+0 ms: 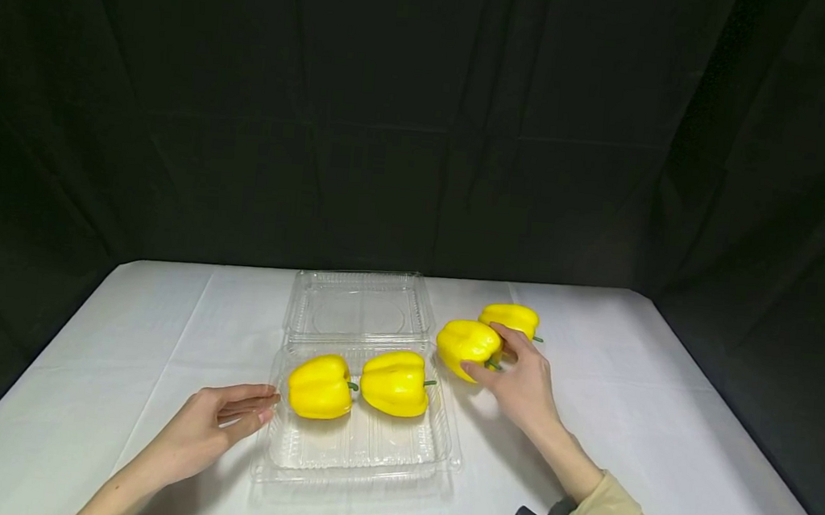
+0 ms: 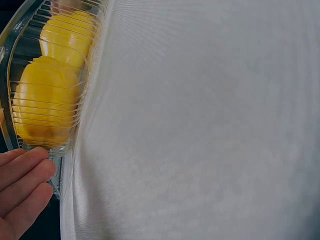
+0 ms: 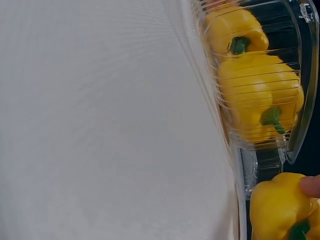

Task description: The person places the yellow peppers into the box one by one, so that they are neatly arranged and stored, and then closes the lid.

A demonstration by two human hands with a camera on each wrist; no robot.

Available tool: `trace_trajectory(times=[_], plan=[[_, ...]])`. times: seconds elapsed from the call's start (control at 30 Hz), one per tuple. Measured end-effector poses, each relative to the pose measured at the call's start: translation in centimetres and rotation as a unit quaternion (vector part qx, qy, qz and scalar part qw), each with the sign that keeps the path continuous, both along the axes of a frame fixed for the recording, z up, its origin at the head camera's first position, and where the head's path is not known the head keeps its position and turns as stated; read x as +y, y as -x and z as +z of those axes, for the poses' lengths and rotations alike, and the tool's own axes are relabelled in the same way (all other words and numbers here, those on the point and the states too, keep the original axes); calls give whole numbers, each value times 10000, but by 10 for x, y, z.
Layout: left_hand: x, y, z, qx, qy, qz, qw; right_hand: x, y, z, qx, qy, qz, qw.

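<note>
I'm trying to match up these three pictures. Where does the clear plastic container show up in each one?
Head: the clear plastic container sits below the middle of the picture, slightly left of centre.
Left wrist: upper left, reaching the top edge.
Right wrist: upper right, also reaching the top edge.
Shared landmark: the two yellow peppers inside it.
</note>
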State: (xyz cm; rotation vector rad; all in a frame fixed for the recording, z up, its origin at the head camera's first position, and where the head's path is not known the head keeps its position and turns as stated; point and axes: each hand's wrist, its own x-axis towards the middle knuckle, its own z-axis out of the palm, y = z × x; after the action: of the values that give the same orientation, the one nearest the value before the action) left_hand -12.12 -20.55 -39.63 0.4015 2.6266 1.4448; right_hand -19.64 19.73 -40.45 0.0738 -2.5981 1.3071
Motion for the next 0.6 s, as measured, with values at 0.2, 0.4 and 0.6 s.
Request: trace_trajectory(times=[0.2, 0.4, 0.6], plan=[[0, 0, 0, 7, 38, 26, 10000, 0, -1, 3, 93, 25, -31, 9999], [0, -1, 1, -36, 32, 33, 10000, 0, -1, 4, 122, 88, -19, 9999], [1, 0, 1, -80, -18, 45, 10000, 0, -1, 6, 121, 106, -34, 9999]])
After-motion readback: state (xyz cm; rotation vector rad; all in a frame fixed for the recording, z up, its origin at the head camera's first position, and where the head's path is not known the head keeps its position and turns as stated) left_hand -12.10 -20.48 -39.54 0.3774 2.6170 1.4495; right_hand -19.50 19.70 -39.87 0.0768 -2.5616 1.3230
